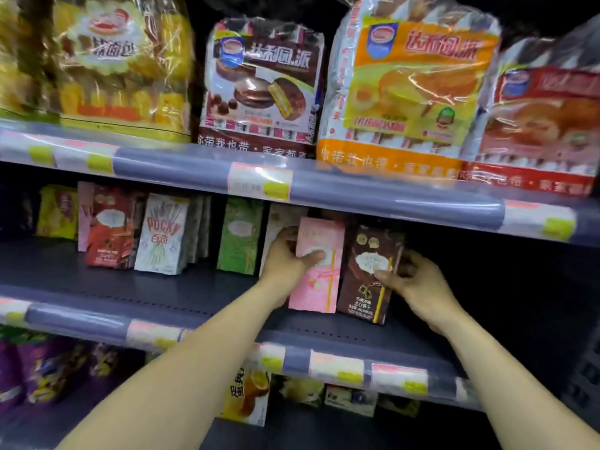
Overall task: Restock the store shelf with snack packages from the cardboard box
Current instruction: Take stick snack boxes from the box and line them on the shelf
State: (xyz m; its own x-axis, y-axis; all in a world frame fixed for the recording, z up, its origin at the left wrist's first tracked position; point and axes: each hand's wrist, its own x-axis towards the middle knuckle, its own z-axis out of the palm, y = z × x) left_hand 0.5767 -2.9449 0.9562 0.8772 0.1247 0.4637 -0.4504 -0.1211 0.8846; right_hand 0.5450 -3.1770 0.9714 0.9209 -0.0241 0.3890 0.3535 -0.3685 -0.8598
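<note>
Already the middle shelf (pixel 146 287) carries a partial row, so restocking looks underway but unfinished. The left hand (pixel 287 259) grips the pink box (pixel 319 287), thumb across its front, holding it upright near the shelf's front edge. Touching the pink box on its right, the brown box (pixel 363 287) is gripped by the right hand (pixel 422 287). Left of the pink box stands 1 green box (pixel 240 241); further right of it the shelf looks dark and unfilled. No cardboard box shows.
</note>
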